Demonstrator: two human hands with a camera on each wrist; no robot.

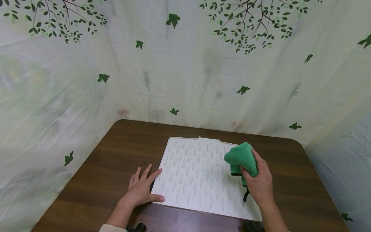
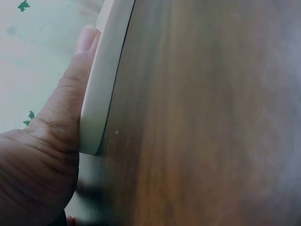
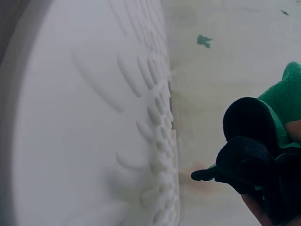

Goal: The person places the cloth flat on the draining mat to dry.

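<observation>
A white ribbed board, covered in rows of raised oblong ridges, lies flat on the brown table. At its near left corner rests my left hand, fingers spread, with the thumb on the front corner and the index fingertip at the left edge. The left wrist view shows the left thumb lying along the board's pale side. Over the board's right part, my right hand grips a bunched green cloth with dark edging and a dark hanging loop. In the right wrist view, the cloth appears raised off the board.
Brown wooden table extends around the board on its left, back and right sides. A pale curtain printed with leaves and branches hangs behind and beside the table. Two small notches mark the board's far edge.
</observation>
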